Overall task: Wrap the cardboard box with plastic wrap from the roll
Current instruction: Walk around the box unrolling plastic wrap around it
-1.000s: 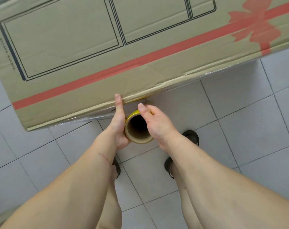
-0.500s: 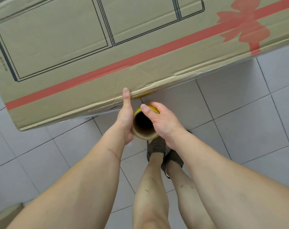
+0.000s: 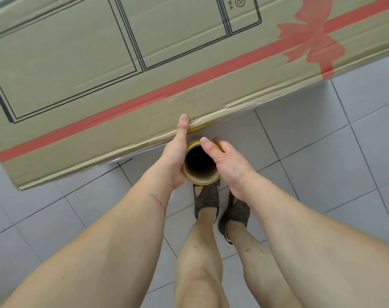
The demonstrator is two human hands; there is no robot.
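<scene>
The large brown cardboard box (image 3: 144,70) printed with black outlines and a red ribbon and bow stands on the pale grey tiled floor (image 3: 322,156), its near long edge running from lower left to upper right, with a glint of clear film along that edge. Just below the middle of that edge is the roll of plastic wrap (image 3: 200,165), a brown cardboard tube with a yellow rim, seen end-on, so its long axis runs down alongside the box's near face. The 2 hands flank it: the left hand (image 3: 175,156) curls round the tube's left side with its thumb pressed up against the box edge, and the right hand (image 3: 229,161) cups the right side, thumb hooked over the rim. Both are equally near, so carrying the upright roll along the near face looks like the coming move.
</scene>
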